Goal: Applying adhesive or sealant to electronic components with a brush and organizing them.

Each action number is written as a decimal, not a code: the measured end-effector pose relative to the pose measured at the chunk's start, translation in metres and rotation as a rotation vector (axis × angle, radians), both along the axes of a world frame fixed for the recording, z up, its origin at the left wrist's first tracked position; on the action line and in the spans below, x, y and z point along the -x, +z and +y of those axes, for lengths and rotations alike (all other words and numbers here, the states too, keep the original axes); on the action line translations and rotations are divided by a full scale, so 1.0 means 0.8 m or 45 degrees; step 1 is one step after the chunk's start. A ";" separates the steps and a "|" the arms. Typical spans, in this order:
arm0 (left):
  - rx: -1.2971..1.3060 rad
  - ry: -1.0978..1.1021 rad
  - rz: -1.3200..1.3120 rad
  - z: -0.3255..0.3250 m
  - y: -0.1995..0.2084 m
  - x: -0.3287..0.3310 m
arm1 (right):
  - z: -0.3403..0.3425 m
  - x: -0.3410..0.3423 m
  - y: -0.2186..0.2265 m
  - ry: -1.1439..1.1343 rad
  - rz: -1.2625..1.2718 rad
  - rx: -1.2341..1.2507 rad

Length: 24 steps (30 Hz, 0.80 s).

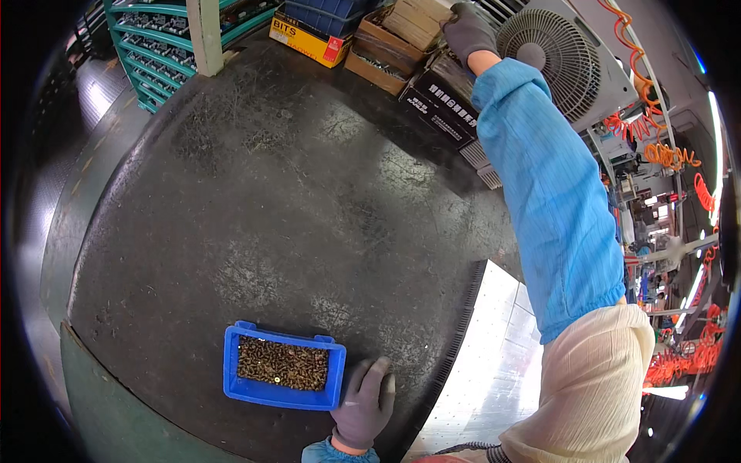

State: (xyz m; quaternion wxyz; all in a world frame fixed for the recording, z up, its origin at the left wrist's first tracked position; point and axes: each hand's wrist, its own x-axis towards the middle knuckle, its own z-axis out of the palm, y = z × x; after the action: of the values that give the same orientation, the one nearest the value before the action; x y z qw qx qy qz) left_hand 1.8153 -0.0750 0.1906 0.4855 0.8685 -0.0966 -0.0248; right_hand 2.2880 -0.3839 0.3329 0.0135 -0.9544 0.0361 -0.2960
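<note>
My left hand [364, 403], in a dark grey glove, rests flat on the dark round table [270, 201] with its fingers apart. It lies just right of a blue plastic bin [282, 393] filled with small brass-coloured screws. My right arm, in a blue sleeve, stretches far across the table. My right hand [466, 31], also gloved, lies on a stack of cardboard boxes [405, 27] at the far edge, beside a white fan [557, 58]. Its fingers are hidden from me, so the grip cannot be made out.
A dark box [438, 108] and a yellow box [307, 37] stand at the table's far edge. Teal shelving with trays [158, 46] is at the back left. A shiny metal plate [494, 363] adjoins the table on the right. Orange coiled hoses [664, 154] hang at the right.
</note>
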 end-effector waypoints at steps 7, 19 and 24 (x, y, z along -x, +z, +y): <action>0.007 0.029 -0.024 0.000 -0.001 -0.001 | 0.001 -0.019 0.003 -0.101 0.159 0.021; -0.019 0.064 -0.113 -0.006 0.001 0.001 | 0.034 0.074 0.104 0.043 0.105 0.143; 0.048 0.107 -0.203 -0.004 0.008 0.004 | 0.080 0.219 0.081 0.408 0.209 -0.112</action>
State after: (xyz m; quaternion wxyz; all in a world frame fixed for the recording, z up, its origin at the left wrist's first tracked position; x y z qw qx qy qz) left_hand 1.8119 -0.0781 0.1967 0.4933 0.8617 -0.0989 0.0668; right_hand 2.1124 -0.3199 0.3976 0.0993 -0.9674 -0.1023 -0.2093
